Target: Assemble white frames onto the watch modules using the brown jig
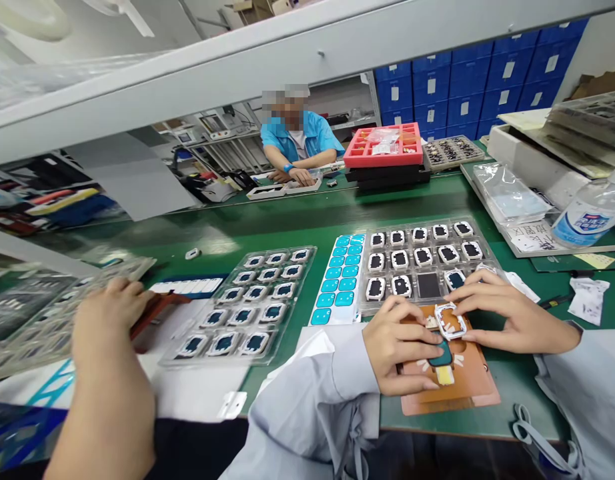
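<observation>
White rounded-square frame (456, 333) over orange fixture plate (471, 381); right hand (505, 317) pinches rim between thumb and fingers. Left hand (398, 347) half-curled at teal pad (441, 356), grip unclear. Frame likely light, stiff, fragile; hold by outer edges.

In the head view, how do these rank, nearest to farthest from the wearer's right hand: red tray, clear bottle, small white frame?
From the right hand:
1. Small white frame: at its fingertips.
2. Clear bottle: beyond it, to the right.
3. Red tray: farthest, ahead and leftward.
</observation>
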The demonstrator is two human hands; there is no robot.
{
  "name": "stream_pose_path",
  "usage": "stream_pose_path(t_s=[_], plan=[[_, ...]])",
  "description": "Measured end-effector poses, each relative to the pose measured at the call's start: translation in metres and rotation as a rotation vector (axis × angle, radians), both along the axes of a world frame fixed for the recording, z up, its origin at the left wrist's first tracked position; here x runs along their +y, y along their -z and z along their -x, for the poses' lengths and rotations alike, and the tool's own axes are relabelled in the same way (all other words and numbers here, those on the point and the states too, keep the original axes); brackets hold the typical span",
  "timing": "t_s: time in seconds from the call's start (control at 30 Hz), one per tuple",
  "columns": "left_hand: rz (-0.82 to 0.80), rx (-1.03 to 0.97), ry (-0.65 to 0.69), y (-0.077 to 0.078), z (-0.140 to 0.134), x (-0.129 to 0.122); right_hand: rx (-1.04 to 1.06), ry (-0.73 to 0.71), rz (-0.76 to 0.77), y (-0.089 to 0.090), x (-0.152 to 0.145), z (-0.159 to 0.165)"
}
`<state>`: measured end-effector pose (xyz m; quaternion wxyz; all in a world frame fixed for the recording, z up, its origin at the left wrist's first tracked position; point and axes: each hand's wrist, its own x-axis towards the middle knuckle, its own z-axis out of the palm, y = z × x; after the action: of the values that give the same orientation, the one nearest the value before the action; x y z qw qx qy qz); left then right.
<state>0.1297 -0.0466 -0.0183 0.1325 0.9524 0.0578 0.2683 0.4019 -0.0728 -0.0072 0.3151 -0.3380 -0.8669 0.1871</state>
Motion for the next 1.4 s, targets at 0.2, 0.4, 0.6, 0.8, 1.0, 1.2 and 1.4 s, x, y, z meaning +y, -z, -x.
stream_pose_path(t_s=[0.2,0.4,0.6,0.8,1.0,1.2,1.4], plan=[[-0.016,-0.168,-0.006,0.006,-0.006,-0.005,-0.009,0.046,-0.126,0.0,-0.004,0.005],[-0.118,-0.389,-0.275,0.005,-0.01,-0.009,0.042,0.064,-0.254,-0.002,-0.019,0.025],[-0.152,-0.311,-0.389,0.002,-0.01,-0.011,-0.02,0.061,-0.251,0.001,-0.027,0.036],[-0.13,-0.295,-0.417,0.009,-0.012,-0.012,-0.041,0.057,-0.252,0.003,-0.028,0.035],[-0.133,-0.298,-0.412,0.017,-0.011,-0.009,-0.075,0.059,-0.234,0.003,-0.029,0.035],[-0.114,-0.163,-0.279,0.016,-0.007,0.0,-0.079,0.047,-0.229,0.004,-0.029,0.036],[0.03,-0.337,-0.309,0.019,-0.014,-0.008,0.053,0.061,-0.109,0.008,-0.026,0.04]])
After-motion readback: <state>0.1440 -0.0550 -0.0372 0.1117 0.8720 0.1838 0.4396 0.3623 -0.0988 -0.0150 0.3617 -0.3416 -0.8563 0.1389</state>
